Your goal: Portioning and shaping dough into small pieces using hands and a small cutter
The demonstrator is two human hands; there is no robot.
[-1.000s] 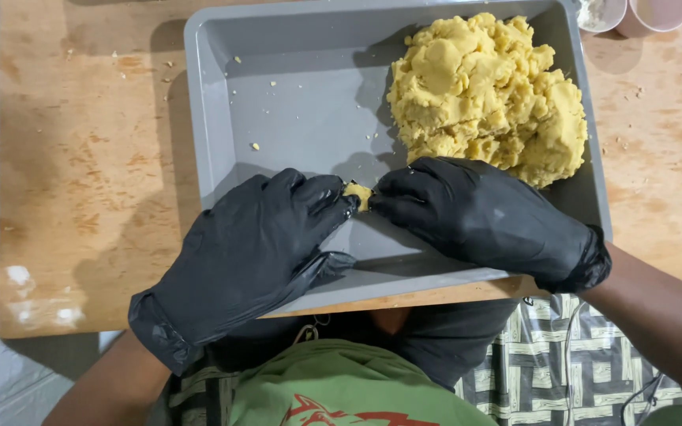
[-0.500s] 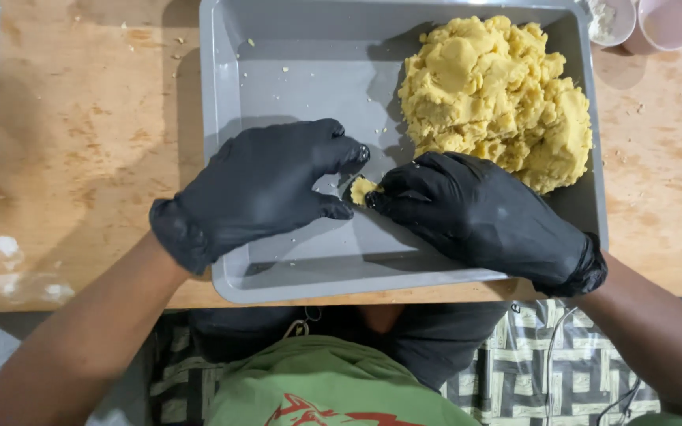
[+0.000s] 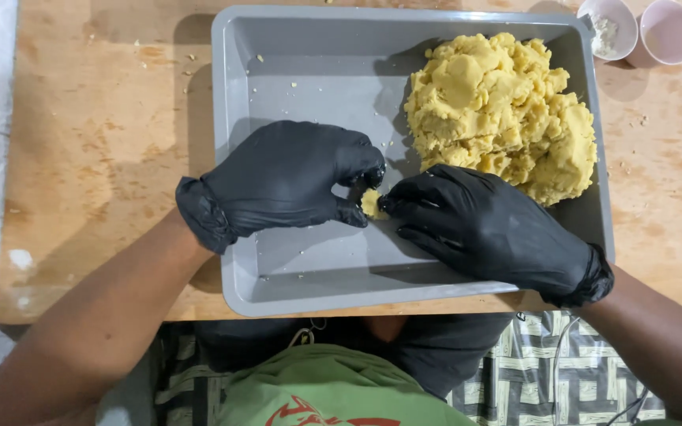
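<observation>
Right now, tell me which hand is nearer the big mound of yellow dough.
Right. The right hand lies against the mound of yellow dough at its near edge; the left hand is farther left over the tray, apart from it.

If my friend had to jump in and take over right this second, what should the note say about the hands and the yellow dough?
Left hand: black glove, fingers curled, pinching the small dough piece from the left.
Right hand: black glove, fingertips on the same piece from the right.
Things: the piece sits between both hands over the grey tray. The big dough mound fills the tray's far right corner. Two small cups stand on the wooden table beyond the tray.
Done: one small piece is apart from the mound.
Left: nearly all the dough is still in one lump; no finished pieces are in view.
</observation>
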